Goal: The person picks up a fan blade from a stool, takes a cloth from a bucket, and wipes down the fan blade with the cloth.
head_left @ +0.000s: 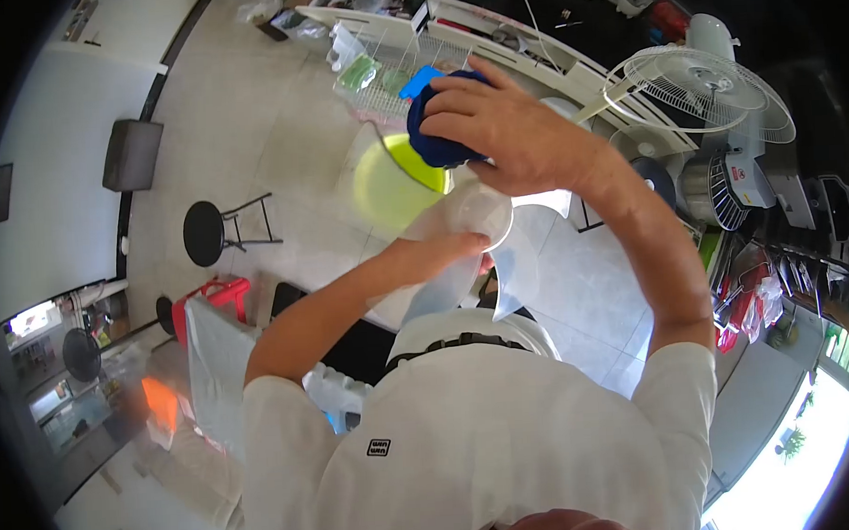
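Note:
A translucent fan blade piece (513, 269) with a round hub is in front of my white shirt. My left hand (448, 253) grips it at the hub, thumb on the rim. Above the hub, my right hand (504, 134) has its fingers wrapped round a bunched dark blue cloth (434, 122). The cloth is beside the hub; whether they touch is unclear. Behind the cloth stands a yellow-green bucket (379, 189) with a dark curved handle. A bright blue item (420, 81) shows just beyond the cloth.
A standing fan with a wire guard (668, 89) is at the upper right. A wire rack (379, 98) with green items lies past the bucket. A black round stool (203, 234) and a red chair (229, 300) stand left. Kitchen shelves line the right side.

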